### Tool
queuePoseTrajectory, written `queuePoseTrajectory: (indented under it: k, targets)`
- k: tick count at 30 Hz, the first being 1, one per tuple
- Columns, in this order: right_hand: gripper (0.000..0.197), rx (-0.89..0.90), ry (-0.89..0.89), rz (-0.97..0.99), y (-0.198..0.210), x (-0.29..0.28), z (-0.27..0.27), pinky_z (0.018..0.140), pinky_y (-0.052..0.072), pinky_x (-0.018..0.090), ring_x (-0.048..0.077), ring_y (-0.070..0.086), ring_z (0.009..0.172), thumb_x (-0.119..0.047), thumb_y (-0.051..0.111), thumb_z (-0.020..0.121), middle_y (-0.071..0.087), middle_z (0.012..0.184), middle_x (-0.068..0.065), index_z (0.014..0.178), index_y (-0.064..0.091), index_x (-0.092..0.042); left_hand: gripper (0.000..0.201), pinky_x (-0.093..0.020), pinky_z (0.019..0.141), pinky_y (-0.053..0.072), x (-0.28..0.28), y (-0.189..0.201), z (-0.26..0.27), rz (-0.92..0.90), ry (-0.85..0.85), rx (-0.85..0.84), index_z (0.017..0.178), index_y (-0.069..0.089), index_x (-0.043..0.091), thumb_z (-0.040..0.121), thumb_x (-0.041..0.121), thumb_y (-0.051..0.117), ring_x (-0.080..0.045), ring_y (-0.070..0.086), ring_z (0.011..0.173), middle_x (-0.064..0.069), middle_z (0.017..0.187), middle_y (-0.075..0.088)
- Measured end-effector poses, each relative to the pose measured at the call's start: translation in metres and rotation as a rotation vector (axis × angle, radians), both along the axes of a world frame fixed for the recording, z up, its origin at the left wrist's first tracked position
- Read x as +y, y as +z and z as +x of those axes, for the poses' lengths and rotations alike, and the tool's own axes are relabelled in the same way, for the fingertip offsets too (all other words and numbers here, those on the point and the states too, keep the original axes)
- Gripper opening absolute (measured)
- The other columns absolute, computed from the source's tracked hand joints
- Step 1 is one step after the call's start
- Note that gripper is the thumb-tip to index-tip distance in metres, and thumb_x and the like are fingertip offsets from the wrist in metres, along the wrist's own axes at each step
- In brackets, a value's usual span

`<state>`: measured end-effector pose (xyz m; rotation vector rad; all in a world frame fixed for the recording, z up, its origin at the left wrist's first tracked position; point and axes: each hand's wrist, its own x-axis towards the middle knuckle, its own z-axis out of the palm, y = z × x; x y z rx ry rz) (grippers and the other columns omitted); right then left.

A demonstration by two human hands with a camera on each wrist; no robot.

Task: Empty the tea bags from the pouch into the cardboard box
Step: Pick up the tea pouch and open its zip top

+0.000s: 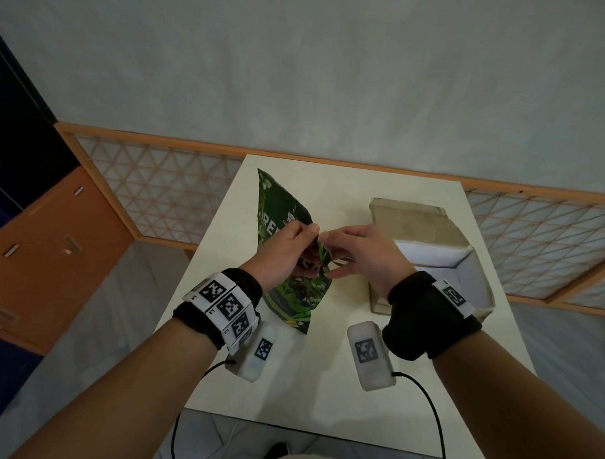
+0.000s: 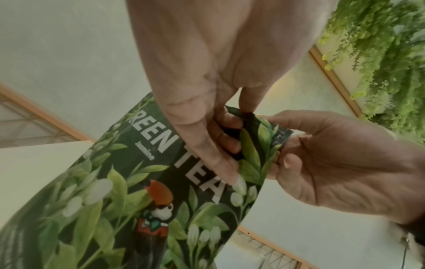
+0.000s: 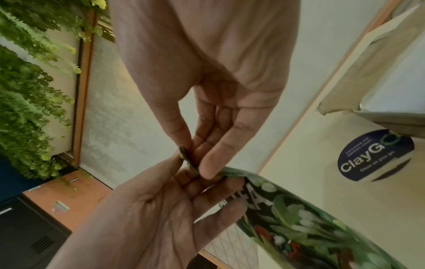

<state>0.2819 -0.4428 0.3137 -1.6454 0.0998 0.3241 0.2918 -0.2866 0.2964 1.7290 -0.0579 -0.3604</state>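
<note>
The pouch (image 1: 286,263) is held off the table (image 1: 323,384), left of the box (image 1: 427,254), which stands with its top flap up and its white inside showing. By my judgement the task has barely begun: the pouch's edge looks not yet parted, no tea bags show anywhere, and the opening, tipping over the box and emptying are all left.

The left hand (image 1: 284,254) pinches the pouch's edge, thumb pressed on the printed front, fingers curled behind. Just right of it, nearer the box, the right hand (image 1: 365,255) nips the same edge's corner between thumb and fingertips, the other fingers lying fairly straight. The two hands almost touch.
</note>
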Motion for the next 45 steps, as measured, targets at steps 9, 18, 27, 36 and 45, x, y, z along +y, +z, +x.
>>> queuePoseTrajectory:
  k: [9,18,27,36,45]
  targets:
    - [0.03,0.057,-0.013,0.097,-0.001,0.008,-0.005,0.06,0.061,0.032,0.021,0.062,0.074,-0.016,0.055,0.094,0.059,0.085,0.013,0.105,0.062,0.011,0.022,-0.037,0.077,0.053,-0.001,-0.001,-0.001,0.198,-0.003,-0.226,0.085,0.048,0.018,0.106,0.02,0.042,-0.019,0.053,0.083,-0.004,0.085,0.054]
    - [0.017,-0.15,-0.045,-0.254,0.008,-0.002,-0.005,0.058,0.061,0.028,0.009,0.066,0.069,-0.013,0.068,0.084,0.07,0.081,0.003,0.1,0.072,-0.007,0.023,-0.015,0.061,0.052,-0.006,-0.002,-0.001,0.158,-0.022,-0.244,0.082,0.051,0.016,0.105,0.017,0.046,-0.007,0.055,0.073,0.002,0.079,0.055]
    - [0.018,0.09,-0.15,0.262,-0.009,-0.013,-0.013,0.085,0.054,0.036,0.025,0.064,0.086,-0.005,0.062,0.085,0.069,0.097,0.019,0.099,0.071,0.003,0.027,-0.032,0.078,0.06,-0.018,-0.012,-0.005,-0.089,-0.046,-0.16,0.078,0.047,0.014,0.105,0.009,0.043,-0.01,0.056,0.078,-0.004,0.083,0.051]
    - [0.039,0.013,-0.054,0.215,-0.01,-0.007,-0.016,0.079,0.058,0.033,0.022,0.066,0.083,-0.004,0.056,0.088,0.068,0.096,0.018,0.125,0.06,-0.011,0.031,-0.032,0.074,0.054,-0.027,0.004,0.004,0.18,0.065,-0.15,0.097,0.055,0.011,0.105,0.038,0.041,-0.022,0.06,0.089,-0.007,0.092,0.06]
    - [0.034,-0.041,-0.178,0.083,-0.009,-0.01,-0.01,0.082,0.057,0.041,0.023,0.062,0.079,-0.014,0.064,0.078,0.063,0.098,0.03,0.112,0.068,-0.017,0.025,-0.032,0.057,0.033,-0.017,0.002,0.014,0.416,0.044,-0.341,0.086,0.044,0.009,0.106,0.021,0.036,-0.019,0.045,0.068,-0.003,0.073,0.047]
